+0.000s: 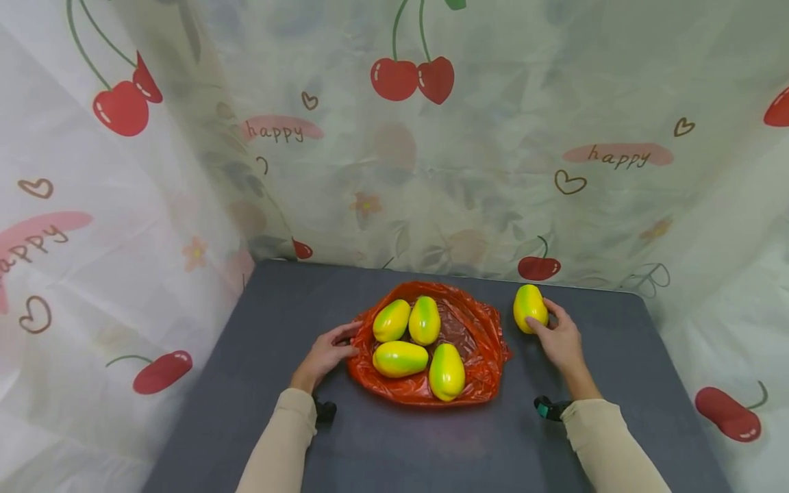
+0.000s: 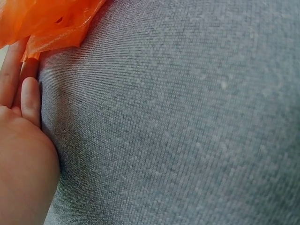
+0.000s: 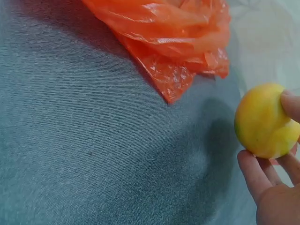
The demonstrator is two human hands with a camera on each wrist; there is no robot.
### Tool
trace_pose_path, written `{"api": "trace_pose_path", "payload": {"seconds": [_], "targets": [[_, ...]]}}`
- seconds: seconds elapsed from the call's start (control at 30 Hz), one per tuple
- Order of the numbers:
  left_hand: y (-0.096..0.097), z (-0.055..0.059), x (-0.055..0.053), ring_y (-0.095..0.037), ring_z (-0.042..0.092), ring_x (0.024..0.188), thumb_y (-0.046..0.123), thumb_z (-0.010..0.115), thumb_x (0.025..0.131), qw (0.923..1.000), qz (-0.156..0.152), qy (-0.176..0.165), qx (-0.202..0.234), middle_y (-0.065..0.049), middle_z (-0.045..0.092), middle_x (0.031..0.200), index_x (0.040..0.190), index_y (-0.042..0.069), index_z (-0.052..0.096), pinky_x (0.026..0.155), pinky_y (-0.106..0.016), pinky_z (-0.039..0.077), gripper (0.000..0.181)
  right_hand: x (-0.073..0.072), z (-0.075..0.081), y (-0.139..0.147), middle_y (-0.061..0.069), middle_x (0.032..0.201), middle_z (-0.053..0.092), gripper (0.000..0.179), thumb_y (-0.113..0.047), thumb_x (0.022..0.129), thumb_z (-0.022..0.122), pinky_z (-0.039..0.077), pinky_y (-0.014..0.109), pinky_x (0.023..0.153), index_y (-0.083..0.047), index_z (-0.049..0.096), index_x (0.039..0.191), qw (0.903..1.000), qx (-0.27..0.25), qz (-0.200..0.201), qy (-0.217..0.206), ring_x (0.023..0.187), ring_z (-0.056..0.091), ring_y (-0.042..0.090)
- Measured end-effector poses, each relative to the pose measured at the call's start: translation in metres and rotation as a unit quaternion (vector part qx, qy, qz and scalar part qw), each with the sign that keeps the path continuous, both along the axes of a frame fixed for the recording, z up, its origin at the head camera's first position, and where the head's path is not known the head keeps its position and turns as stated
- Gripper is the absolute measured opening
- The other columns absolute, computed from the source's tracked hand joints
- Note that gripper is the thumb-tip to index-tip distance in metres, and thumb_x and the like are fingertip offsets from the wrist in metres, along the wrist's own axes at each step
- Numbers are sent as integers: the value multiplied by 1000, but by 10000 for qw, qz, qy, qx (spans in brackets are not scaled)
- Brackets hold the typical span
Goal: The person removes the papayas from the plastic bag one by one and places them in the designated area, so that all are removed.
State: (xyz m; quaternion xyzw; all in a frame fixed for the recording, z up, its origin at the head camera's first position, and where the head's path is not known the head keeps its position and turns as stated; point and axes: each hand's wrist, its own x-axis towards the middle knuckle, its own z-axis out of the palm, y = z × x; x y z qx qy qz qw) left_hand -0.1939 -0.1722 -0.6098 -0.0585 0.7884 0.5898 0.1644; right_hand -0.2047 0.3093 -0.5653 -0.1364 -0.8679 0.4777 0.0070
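Nearest us, two cream sleeves point(image 1: 280, 438) reach in from this side of the red plastic bag point(image 1: 483, 370). We see the left hand point(image 1: 325, 352) touching the bag's left edge; whether it pinches the plastic, we cannot tell. Inside the bag lie four yellow-green fruits point(image 1: 401, 359). Right of the bag, the right hand point(image 1: 564, 346) holds a fifth fruit point(image 1: 528, 307), thumb opposite fingers. Beyond the bag hangs a cherry-print curtain point(image 1: 468, 205).

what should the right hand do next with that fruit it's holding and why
I'd probably carry the mango-like fruit left and lower it into the red plastic bag: the right hand holds it to the right of the bag, four similar fruits already lie inside with room beside them, and the left hand touches the bag's left edge.
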Motion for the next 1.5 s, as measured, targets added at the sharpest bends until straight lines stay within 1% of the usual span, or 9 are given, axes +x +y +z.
{"api": "trace_pose_path", "payload": {"seconds": [0.2,0.43,0.6,0.7,0.87,1.0,1.27,1.5], "targets": [[-1,0,0,-26,52,139,20,75,89,10000,4,-60,-10,1,61,145,140,36,61,120,-52,39,55,-5,-4,5,24,163,32,77,-40,100,62,41,60,115,-10,28,162,9998,191,-54,-29,144,43,46],[-1,-1,0,-26,54,137,18,75,90,10000,3,13,22,-1,62,144,141,34,61,118,-52,41,55,-10,-9,9,29,153,41,70,-30,100,64,41,59,113,-6,34,159,9969,780,50,45,136,46,46],[0,0,0,-26,54,136,19,75,90,10000,7,-5,2,-1,62,144,141,34,61,118,-52,42,55,-13,-12,13,30,150,42,70,-31,101,62,38,61,114,-4,33,158,9949,999,111,17,132,45,45],[1,0,0,-26,54,137,19,75,90,10000,1,-24,-17,-1,62,144,141,34,61,118,-52,41,54,-15,-12,14,31,152,40,70,-32,101,60,36,61,115,-4,32,159,9947,1019,149,-29,133,44,46],[1,-1,-1,-26,54,137,19,75,89,10000,37,-30,-41,0,62,143,140,35,61,118,-52,41,55,-18,-12,14,30,159,35,71,-33,103,57,31,63,118,-5,27,161,9940,1062,239,-138,141,38,47],[0,-3,-2,-26,54,137,19,75,89,10000,35,-16,-54,-1,63,143,140,35,61,118,-52,41,55,-20,-12,13,30,162,31,73,-34,104,53,28,63,121,-4,22,162,9941,1033,232,-251,145,34,47],[0,-2,-1,-25,55,135,18,75,89,10000,37,4,-67,0,63,142,140,34,61,118,-51,41,55,-22,-13,13,32,161,28,74,-34,105,50,27,64,121,0,17,162,9932,1095,280,-283,144,33,49],[0,-1,-1,-24,55,135,19,76,89,10000,42,26,-52,1,63,142,140,34,62,119,-50,41,55,-24,-11,13,31,164,24,77,-36,104,50,27,64,121,-1,15,162,9931,1085,265,-368,147,31,48]]}}
